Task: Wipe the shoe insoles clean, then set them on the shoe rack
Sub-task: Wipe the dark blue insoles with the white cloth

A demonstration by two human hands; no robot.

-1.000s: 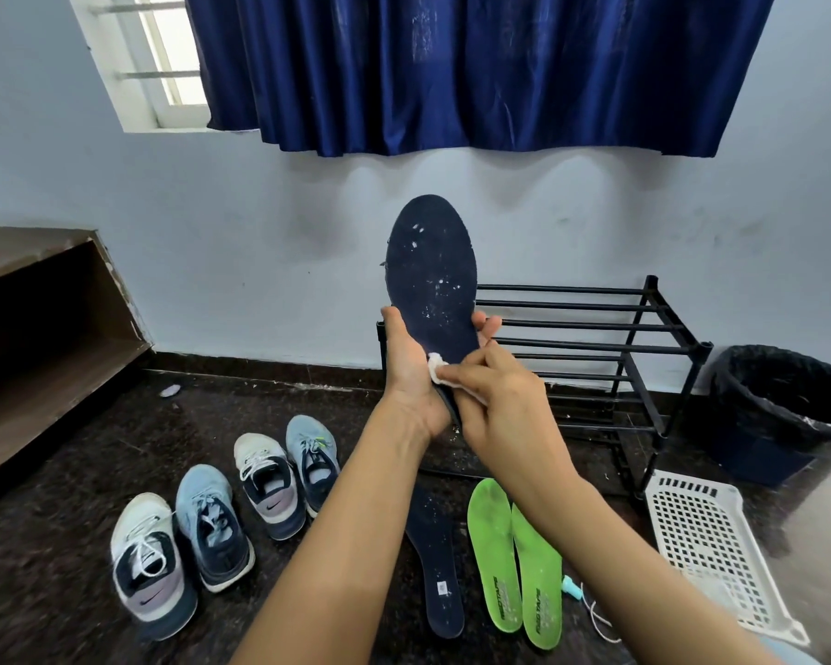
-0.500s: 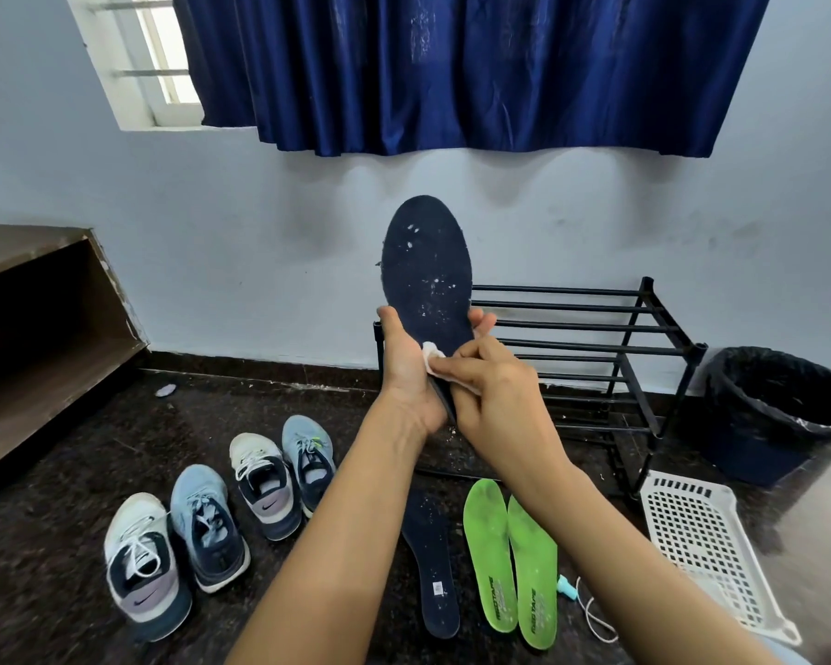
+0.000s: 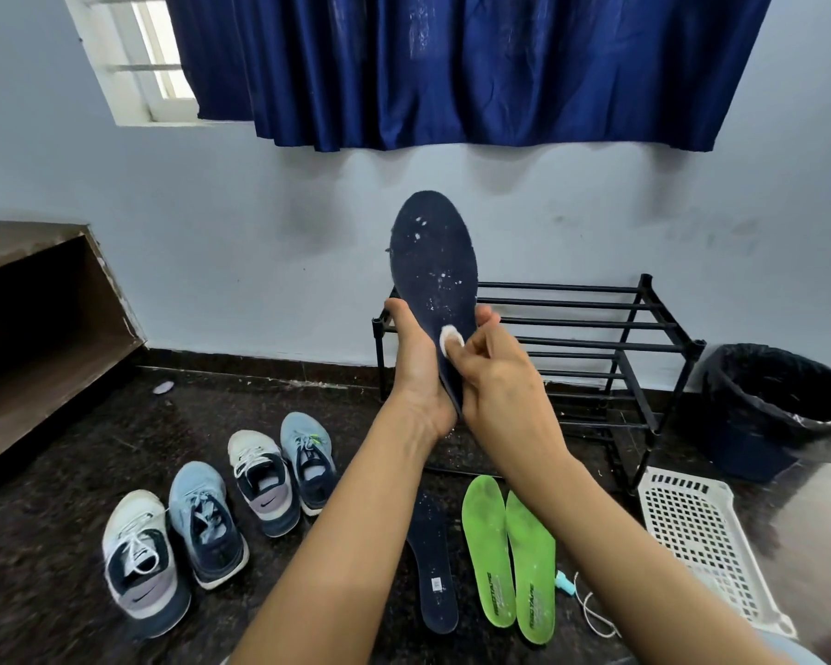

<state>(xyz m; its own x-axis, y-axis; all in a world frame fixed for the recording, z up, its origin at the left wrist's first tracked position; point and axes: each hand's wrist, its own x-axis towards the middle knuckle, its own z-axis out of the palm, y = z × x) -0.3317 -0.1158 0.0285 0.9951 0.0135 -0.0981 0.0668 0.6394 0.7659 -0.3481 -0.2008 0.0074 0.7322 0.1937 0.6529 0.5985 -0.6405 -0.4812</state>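
My left hand (image 3: 416,371) grips the heel end of a dark navy insole (image 3: 435,261) and holds it upright, toe up; white specks dot its surface. My right hand (image 3: 495,381) pinches a small white wipe (image 3: 449,337) against the insole's lower part. Behind them stands the black metal shoe rack (image 3: 596,324) with nothing on its bars. On the floor lie a second navy insole (image 3: 435,563) and two green insoles (image 3: 509,559), side by side.
Several sneakers (image 3: 212,515) stand in a row on the dark floor at the left. A white perforated basket (image 3: 706,539) and a black-lined bin (image 3: 783,405) sit at the right. A wooden shelf (image 3: 30,338) is at the far left.
My right hand has slid the white wipe a little upward along the navy insole. The left hand keeps its hold on the heel end.
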